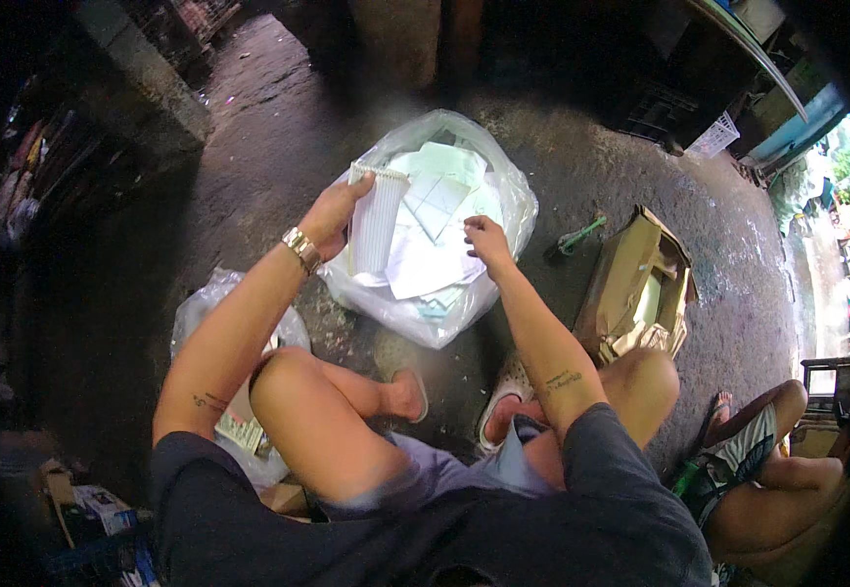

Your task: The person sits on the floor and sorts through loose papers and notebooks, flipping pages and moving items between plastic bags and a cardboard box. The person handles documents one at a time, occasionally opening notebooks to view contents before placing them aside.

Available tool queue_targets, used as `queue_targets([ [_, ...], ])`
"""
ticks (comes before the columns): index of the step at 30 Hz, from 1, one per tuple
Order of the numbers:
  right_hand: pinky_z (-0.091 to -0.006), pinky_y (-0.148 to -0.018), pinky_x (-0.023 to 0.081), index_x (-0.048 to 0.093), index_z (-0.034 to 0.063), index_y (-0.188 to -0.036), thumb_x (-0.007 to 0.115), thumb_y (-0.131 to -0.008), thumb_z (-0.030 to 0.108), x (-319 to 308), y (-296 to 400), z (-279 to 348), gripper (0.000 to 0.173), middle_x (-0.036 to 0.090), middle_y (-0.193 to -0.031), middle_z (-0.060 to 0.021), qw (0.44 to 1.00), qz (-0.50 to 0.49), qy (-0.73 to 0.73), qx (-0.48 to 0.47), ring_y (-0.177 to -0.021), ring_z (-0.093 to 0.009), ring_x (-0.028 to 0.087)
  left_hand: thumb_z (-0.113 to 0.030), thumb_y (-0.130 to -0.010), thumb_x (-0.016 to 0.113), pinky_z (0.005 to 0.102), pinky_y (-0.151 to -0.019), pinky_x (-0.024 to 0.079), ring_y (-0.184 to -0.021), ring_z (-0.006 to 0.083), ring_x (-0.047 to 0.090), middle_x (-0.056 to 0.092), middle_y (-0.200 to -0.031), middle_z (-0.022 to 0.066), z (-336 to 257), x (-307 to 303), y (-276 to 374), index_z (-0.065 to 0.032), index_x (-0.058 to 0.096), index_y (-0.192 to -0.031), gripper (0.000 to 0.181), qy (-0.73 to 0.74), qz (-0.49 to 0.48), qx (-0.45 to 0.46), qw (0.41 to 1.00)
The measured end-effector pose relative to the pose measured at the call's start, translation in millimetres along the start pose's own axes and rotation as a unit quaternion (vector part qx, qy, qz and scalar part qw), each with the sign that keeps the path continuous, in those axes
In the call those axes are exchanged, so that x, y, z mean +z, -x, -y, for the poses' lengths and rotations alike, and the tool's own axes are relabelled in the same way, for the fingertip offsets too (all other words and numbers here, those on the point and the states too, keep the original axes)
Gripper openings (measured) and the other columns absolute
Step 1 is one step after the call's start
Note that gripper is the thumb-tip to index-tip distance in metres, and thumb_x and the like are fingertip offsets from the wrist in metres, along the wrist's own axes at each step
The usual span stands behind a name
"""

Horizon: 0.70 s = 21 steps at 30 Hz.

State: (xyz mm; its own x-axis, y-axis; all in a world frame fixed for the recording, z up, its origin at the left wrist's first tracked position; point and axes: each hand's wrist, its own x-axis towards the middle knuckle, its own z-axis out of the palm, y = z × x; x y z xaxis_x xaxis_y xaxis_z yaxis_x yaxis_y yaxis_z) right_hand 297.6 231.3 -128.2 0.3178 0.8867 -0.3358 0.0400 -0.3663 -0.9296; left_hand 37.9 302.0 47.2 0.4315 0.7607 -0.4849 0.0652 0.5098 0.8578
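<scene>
A spiral-bound notebook with lined pages (377, 227) is gripped at its left edge by my left hand (333, 216), thumb on top. It is held over the left side of a large clear plastic bag (516, 198), which stands wide on the ground in front of me. Inside the bag lie many loose paper sheets (443, 165), some white and some pale green. My right hand (487, 242) hovers over the bag's right side, fingers slightly curled and apart, holding nothing that shows.
A torn cardboard box (615, 286) stands at the right, with a green-handled object (582, 235) on the floor near it. Another plastic bag (289, 326) holding papers is beside my left leg. Another person (770, 477) sits at the lower right. A white plastic basket (716, 136) lies further back.
</scene>
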Motion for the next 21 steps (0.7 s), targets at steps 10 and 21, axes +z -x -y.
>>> queue_targets([
  [10, -0.0401, -0.085, 0.052, 0.055, -0.0089, -0.123, 0.062, -0.083, 0.016, -143.8, -170.9, -81.2, 0.047, 0.062, -0.120, -0.0255, 0.962, -0.240, 0.105, -0.082, -0.101, -0.038, 0.065, -0.033, -0.102, 0.045, 0.0473, -0.107, 0.042, -0.125, 0.0332, 0.052, 0.053, -0.137, 0.0178, 231.7, -99.5, -122.7, 0.0044, 0.043, -0.137, 0.050, 0.434, -0.141, 0.058, 0.888],
  [21, -0.0418, -0.103, 0.042, 0.058, 0.0062, -0.127, 0.075, -0.082, 0.026, 99.5, 60.4, 25.8, 0.052, 0.056, -0.133, -0.0178, 0.948, 0.169, 0.166, -0.215, -0.123, -0.036, 0.052, -0.038, -0.104, 0.040, 0.0403, -0.112, 0.032, -0.133, 0.0244, 0.043, 0.043, -0.147, 0.0096, 167.7, 2.2, -37.7, -0.0078, 0.033, -0.148, 0.054, 0.396, -0.103, 0.106, 0.906],
])
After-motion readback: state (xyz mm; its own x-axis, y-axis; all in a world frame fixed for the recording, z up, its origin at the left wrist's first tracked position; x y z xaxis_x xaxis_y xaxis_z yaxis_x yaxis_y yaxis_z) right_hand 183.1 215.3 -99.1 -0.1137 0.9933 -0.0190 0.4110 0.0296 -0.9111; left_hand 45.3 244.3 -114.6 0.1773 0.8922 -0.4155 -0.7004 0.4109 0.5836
